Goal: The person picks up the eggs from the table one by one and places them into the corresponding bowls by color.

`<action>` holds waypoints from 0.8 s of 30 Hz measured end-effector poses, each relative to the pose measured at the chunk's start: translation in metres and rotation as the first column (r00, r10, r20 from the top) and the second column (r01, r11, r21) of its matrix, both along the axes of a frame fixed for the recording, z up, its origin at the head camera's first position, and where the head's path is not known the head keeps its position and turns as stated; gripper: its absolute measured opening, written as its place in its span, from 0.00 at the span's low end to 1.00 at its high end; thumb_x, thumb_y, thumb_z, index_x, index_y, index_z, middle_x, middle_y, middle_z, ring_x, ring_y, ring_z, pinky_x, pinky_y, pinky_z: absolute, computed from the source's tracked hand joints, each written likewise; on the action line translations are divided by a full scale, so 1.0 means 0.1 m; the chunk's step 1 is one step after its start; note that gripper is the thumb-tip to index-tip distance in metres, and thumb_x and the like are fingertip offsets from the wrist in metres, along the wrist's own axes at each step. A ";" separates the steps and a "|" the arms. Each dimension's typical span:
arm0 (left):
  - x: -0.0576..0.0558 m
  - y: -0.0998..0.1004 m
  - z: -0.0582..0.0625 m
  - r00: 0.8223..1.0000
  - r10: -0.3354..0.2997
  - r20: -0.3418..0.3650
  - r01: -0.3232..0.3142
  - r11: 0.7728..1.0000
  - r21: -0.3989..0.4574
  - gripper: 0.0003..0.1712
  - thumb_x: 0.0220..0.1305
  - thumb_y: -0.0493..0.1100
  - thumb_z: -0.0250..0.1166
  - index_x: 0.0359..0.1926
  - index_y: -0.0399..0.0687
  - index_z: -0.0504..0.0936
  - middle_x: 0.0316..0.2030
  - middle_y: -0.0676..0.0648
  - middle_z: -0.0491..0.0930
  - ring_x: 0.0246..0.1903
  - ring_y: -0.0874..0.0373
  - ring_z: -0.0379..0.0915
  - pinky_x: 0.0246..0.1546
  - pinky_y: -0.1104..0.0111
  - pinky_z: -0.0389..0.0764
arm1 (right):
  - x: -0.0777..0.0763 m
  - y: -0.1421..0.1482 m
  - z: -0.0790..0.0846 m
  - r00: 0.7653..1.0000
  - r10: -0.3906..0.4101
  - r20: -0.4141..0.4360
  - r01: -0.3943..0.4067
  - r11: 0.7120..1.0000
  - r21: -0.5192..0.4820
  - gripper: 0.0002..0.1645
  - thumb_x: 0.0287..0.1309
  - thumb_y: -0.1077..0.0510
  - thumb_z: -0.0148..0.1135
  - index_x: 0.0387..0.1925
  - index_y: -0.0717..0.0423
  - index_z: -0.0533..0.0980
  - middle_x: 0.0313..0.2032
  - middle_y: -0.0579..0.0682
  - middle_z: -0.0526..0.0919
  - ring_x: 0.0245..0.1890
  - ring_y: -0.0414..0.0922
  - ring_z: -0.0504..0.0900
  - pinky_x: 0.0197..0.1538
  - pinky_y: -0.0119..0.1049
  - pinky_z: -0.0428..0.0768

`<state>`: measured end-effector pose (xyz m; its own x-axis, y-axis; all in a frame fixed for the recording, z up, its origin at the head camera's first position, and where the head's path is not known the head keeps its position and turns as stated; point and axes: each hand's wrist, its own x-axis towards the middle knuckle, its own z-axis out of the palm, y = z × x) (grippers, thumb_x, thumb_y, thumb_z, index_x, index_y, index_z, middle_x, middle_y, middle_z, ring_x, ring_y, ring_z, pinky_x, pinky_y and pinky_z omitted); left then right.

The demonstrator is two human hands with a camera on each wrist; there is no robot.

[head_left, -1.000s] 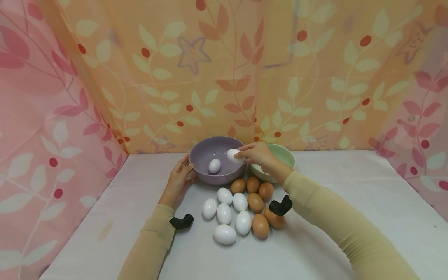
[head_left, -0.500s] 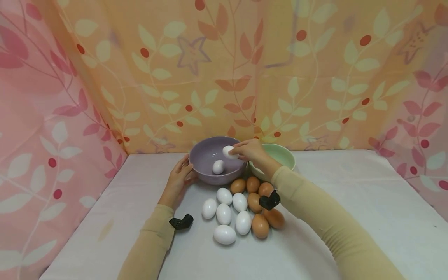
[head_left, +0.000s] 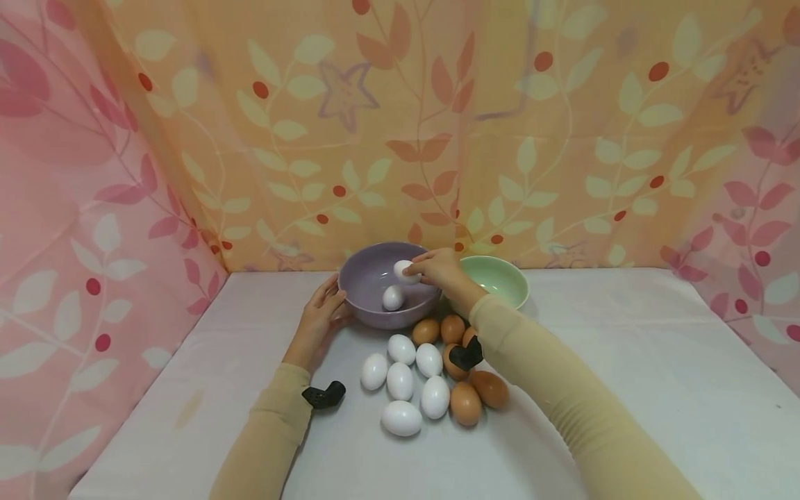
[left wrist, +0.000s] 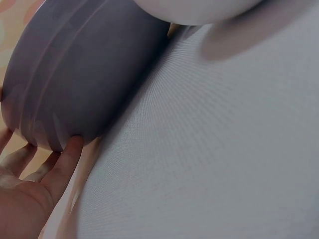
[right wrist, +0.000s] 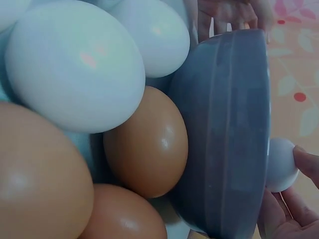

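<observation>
White egg (head_left: 393, 298) lies in mid-frame bowl (head_left: 375, 317); right hand (head_left: 445, 272) pinches second egg (head_left: 403, 271); left hand (head_left: 319, 316), fingers spread, touches bowl; lower eggs (head_left: 400, 381) remain.

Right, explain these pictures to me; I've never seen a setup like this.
There is no machine here: a person works with two bare hands. The wide picture comes from a camera worn on the head, looking forward and down. The other two come from cameras on the wrists, so bowl and eggs loom large and tilted.

On the white surface stand a purple bowl and a green bowl, with loose white eggs and brown eggs in front. One white egg lies inside the purple bowl.

The left hand touches the purple bowl's side. The right hand pinches another white egg at that bowl's opening.
</observation>
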<state>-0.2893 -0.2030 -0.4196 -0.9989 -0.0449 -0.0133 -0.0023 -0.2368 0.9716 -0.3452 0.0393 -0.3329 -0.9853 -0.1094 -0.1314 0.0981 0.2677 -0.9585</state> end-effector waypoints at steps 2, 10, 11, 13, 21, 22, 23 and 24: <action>0.00 0.00 0.01 1.000 0.005 0.001 -0.005 1.000 0.002 0.35 0.75 0.39 0.55 0.78 0.52 0.55 0.78 0.48 0.54 0.72 0.51 0.59 0.58 0.57 0.76 | -0.01 -0.02 -0.01 1.000 -0.004 -0.004 0.004 1.000 -0.009 0.22 0.51 0.63 0.74 0.49 0.68 0.82 0.61 0.56 0.77 0.57 0.51 0.79 0.56 0.43 0.82; -0.01 0.00 0.00 1.000 0.003 0.003 -0.003 1.000 0.011 0.35 0.75 0.39 0.55 0.78 0.52 0.55 0.78 0.48 0.54 0.72 0.51 0.59 0.61 0.54 0.75 | -0.03 -0.10 -0.06 1.000 -0.014 -0.008 0.014 1.000 -0.016 0.21 0.51 0.65 0.73 0.48 0.70 0.82 0.55 0.61 0.81 0.45 0.47 0.83 0.55 0.42 0.83; -0.02 0.01 0.00 1.000 0.003 0.003 -0.003 1.000 0.016 0.35 0.74 0.39 0.55 0.78 0.52 0.55 0.78 0.48 0.54 0.72 0.51 0.59 0.62 0.53 0.74 | -0.04 -0.11 -0.06 1.000 -0.016 -0.014 0.016 1.000 -0.005 0.21 0.51 0.65 0.73 0.48 0.69 0.82 0.55 0.61 0.81 0.43 0.46 0.83 0.54 0.42 0.84; -0.02 0.01 0.01 1.000 0.005 0.003 -0.005 1.000 0.026 0.35 0.74 0.38 0.55 0.77 0.52 0.55 0.78 0.48 0.54 0.72 0.52 0.59 0.63 0.51 0.72 | -0.05 -0.12 -0.08 0.999 -0.015 -0.031 0.015 1.000 0.019 0.21 0.51 0.64 0.73 0.47 0.69 0.82 0.53 0.61 0.82 0.41 0.45 0.83 0.53 0.41 0.84; -0.02 0.00 0.00 1.000 0.002 -0.016 -0.001 1.000 0.019 0.35 0.74 0.39 0.56 0.77 0.52 0.55 0.77 0.48 0.54 0.72 0.51 0.59 0.66 0.47 0.70 | -0.11 -0.17 -0.15 0.992 -0.016 -0.123 0.032 0.991 0.132 0.21 0.50 0.60 0.73 0.47 0.66 0.83 0.48 0.61 0.86 0.31 0.40 0.77 0.35 0.26 0.77; -0.01 0.00 -0.01 1.000 0.002 -0.013 -0.002 1.000 0.018 0.35 0.74 0.39 0.56 0.77 0.52 0.55 0.77 0.48 0.54 0.72 0.51 0.59 0.66 0.47 0.70 | -0.12 -0.17 -0.17 0.992 -0.017 -0.127 0.036 0.989 0.146 0.21 0.50 0.60 0.74 0.46 0.65 0.84 0.47 0.60 0.86 0.31 0.41 0.77 0.34 0.26 0.74; -0.01 0.00 -0.01 1.000 0.001 -0.012 -0.001 1.000 0.019 0.35 0.74 0.39 0.56 0.77 0.52 0.55 0.77 0.48 0.54 0.72 0.51 0.59 0.66 0.47 0.70 | -0.12 -0.18 -0.18 0.991 -0.017 -0.132 0.038 0.987 0.157 0.21 0.49 0.60 0.74 0.46 0.65 0.84 0.47 0.60 0.86 0.32 0.42 0.77 0.34 0.26 0.73; -0.01 -0.01 -0.01 1.000 0.000 -0.010 0.000 1.000 0.019 0.35 0.74 0.39 0.56 0.77 0.52 0.55 0.78 0.48 0.54 0.72 0.51 0.59 0.66 0.47 0.70 | -0.13 -0.19 -0.19 0.990 -0.014 -0.140 0.039 0.984 0.174 0.20 0.49 0.59 0.74 0.45 0.64 0.84 0.47 0.60 0.86 0.33 0.42 0.77 0.34 0.26 0.72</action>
<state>-0.2899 -0.2036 -0.4210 -0.9990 -0.0447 -0.0040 0.0076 -0.2550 0.9669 -0.3581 0.0205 -0.3517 -0.9975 -0.0701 -0.0091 -0.0222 0.4327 -0.9013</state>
